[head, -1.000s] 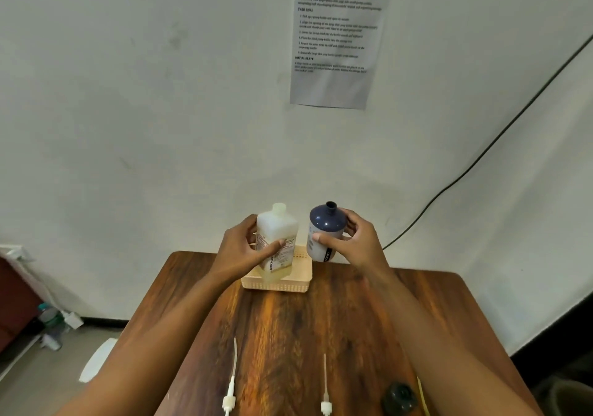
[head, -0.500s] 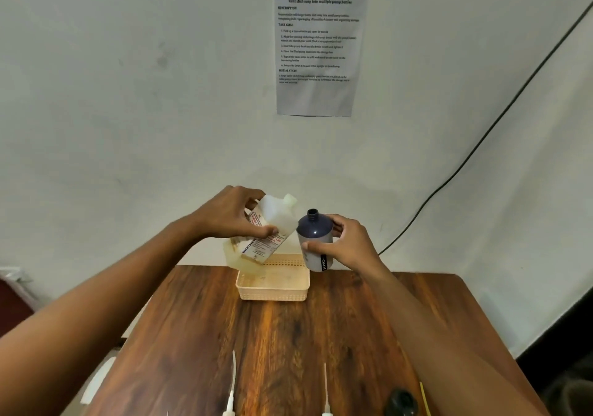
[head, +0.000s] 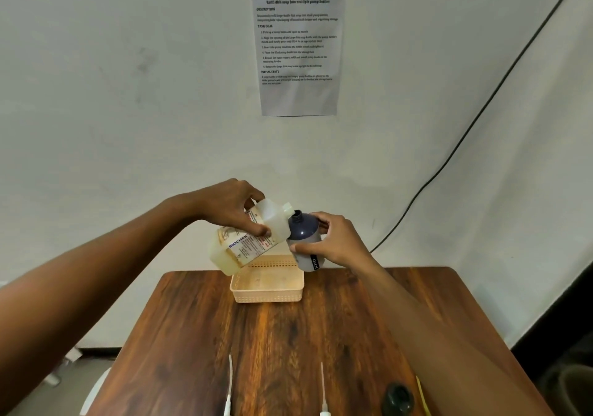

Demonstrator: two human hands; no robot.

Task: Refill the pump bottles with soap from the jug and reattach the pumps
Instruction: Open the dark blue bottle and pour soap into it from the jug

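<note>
My left hand (head: pixel 232 210) grips a translucent soap jug (head: pixel 247 242) with yellowish liquid and a printed label. The jug is tilted to the right, its open spout beside the mouth of a dark blue pump bottle (head: pixel 303 239). My right hand (head: pixel 333 242) holds that bottle, tilted slightly left, above the table. Both are in the air over a beige basket (head: pixel 268 293). No soap stream is visible. Two white pump tubes (head: pixel 229 386) (head: pixel 323 390) lie at the near table edge.
The brown wooden table (head: pixel 288 335) stands against a white wall with a printed sheet (head: pixel 296 46) and a black cable (head: pixel 465 133). A black cap (head: pixel 398 398) and a thin yellow stick (head: pixel 423 394) lie near the front right edge.
Both hands rose off the table area with the jug and bottle. The jug went from upright to steeply tilted right, its spout now at the bottle's mouth.
</note>
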